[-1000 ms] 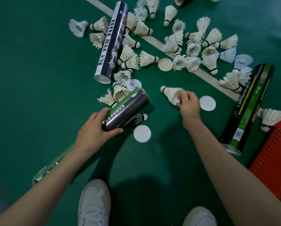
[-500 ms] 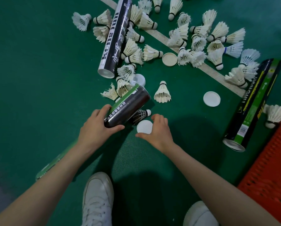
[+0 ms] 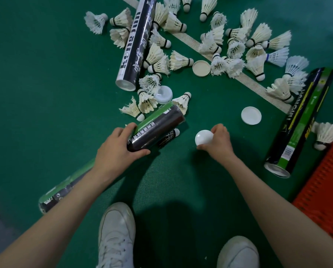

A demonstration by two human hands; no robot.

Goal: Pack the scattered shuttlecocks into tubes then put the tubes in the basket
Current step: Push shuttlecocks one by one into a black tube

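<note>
My left hand (image 3: 116,151) grips a black-and-green tube (image 3: 158,127), tilted up with its open end pointing away from me. My right hand (image 3: 219,141) pinches a white round lid (image 3: 203,137), lifted a little off the floor to the right of that tube. A dark shuttlecock (image 3: 169,136) lies under the held tube. Several white shuttlecocks (image 3: 231,45) are scattered across the green floor at the top. A black tube (image 3: 136,45) lies at upper centre, a black-green tube (image 3: 301,122) at right. The orange basket (image 3: 324,196) shows at the right edge.
Another tube (image 3: 65,187) lies on the floor under my left forearm. Loose lids lie around: a white one (image 3: 251,115), a cream one (image 3: 201,68) and a clear one (image 3: 163,94). My two white shoes (image 3: 115,235) stand at the bottom. A pale court line (image 3: 258,88) crosses the floor.
My right hand let go of a shuttlecock, came back toward me to the white lid on the floor, and has now picked it up. My left hand keeps holding the tube.
</note>
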